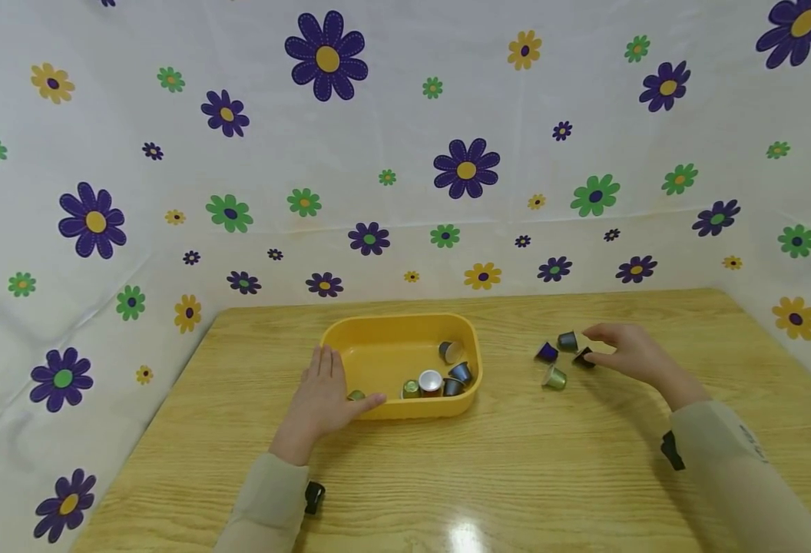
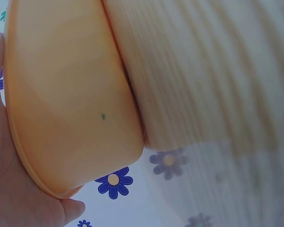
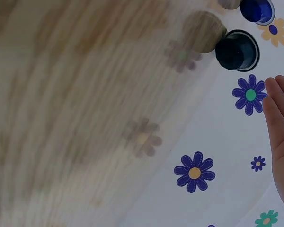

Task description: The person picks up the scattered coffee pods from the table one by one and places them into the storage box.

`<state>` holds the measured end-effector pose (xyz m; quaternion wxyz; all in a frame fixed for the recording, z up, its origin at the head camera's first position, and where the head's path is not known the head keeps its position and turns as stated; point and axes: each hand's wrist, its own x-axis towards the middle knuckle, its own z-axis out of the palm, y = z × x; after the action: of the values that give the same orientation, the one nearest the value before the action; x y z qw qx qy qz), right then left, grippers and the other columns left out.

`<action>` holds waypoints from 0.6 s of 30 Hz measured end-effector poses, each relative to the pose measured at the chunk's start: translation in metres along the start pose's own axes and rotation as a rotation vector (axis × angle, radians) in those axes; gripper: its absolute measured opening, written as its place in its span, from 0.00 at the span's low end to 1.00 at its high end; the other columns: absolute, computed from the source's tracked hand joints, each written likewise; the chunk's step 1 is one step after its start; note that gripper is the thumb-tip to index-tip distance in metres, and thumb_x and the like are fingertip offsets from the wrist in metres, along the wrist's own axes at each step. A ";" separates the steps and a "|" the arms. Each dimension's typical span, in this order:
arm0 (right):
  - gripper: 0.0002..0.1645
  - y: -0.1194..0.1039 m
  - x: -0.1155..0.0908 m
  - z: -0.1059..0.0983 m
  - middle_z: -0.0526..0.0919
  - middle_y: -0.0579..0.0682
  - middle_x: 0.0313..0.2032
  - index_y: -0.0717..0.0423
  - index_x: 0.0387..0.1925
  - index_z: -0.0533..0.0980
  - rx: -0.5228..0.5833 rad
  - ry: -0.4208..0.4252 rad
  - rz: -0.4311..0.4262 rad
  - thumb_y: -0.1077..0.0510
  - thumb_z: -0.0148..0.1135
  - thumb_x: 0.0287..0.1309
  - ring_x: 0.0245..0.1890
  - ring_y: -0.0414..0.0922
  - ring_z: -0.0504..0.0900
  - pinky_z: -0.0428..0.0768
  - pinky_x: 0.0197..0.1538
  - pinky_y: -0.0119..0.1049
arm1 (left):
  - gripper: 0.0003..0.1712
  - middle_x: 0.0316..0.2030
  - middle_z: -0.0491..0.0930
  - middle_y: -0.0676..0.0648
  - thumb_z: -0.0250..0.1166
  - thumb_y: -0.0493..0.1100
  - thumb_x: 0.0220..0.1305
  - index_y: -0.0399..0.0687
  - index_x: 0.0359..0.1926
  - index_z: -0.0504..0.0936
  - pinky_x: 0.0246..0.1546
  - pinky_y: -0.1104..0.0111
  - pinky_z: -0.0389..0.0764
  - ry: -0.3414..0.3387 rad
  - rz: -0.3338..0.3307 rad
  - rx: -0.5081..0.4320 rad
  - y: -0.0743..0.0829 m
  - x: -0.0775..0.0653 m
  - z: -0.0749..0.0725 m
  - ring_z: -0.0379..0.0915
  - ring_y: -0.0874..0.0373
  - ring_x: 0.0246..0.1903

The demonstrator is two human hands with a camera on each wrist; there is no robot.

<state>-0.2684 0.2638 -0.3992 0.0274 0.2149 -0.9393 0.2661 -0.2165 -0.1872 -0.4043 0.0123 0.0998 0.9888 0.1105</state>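
Note:
A yellow tray (image 1: 398, 411) stands on the table with several coffee capsules in it. Among them are a silver one turned face up (image 1: 430, 381) and a green one (image 1: 411, 389). My left hand (image 1: 317, 401) rests on the tray's left end, fingers straight and thumb along the near rim; the left wrist view shows the palm against the tray wall (image 2: 75, 94). On the right lie a black capsule (image 1: 585, 359), a grey capsule (image 1: 567, 341), a purple capsule (image 1: 547, 352) and a light green capsule (image 1: 555, 377). My right hand (image 1: 632, 359) is beside the black capsule, thumb and fingers apart.
The wooden table (image 1: 447, 476) reaches back to a white flowered cloth (image 1: 392, 115), which also hangs along both sides. Bare wood lies between the tray and the loose capsules.

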 end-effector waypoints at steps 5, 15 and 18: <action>0.25 0.003 0.001 0.000 0.74 0.69 0.45 0.73 0.48 0.70 -0.010 -0.018 0.009 0.60 0.61 0.52 0.46 0.63 0.72 0.70 0.48 0.53 | 0.66 0.63 0.39 0.28 0.41 0.79 0.46 0.23 0.63 0.44 0.60 0.50 0.43 0.007 0.003 0.008 0.000 0.001 -0.001 0.28 0.38 0.63; 0.25 0.011 0.007 0.006 0.74 0.68 0.45 0.73 0.48 0.70 -0.044 -0.062 0.024 0.60 0.61 0.51 0.45 0.63 0.72 0.70 0.47 0.54 | 0.66 0.63 0.39 0.28 0.41 0.80 0.46 0.23 0.63 0.44 0.60 0.49 0.43 0.006 0.005 0.008 -0.001 0.000 -0.001 0.28 0.38 0.63; 0.24 0.012 0.008 0.007 0.74 0.69 0.45 0.74 0.47 0.70 -0.050 -0.074 0.027 0.61 0.61 0.51 0.45 0.63 0.73 0.70 0.46 0.54 | 0.66 0.64 0.39 0.28 0.40 0.80 0.46 0.23 0.63 0.44 0.60 0.50 0.44 0.002 0.002 0.007 -0.001 0.000 -0.001 0.28 0.38 0.63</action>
<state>-0.2798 0.2666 -0.4094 -0.0058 0.2111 -0.9488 0.2347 -0.2168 -0.1879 -0.4034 0.0111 0.1007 0.9891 0.1073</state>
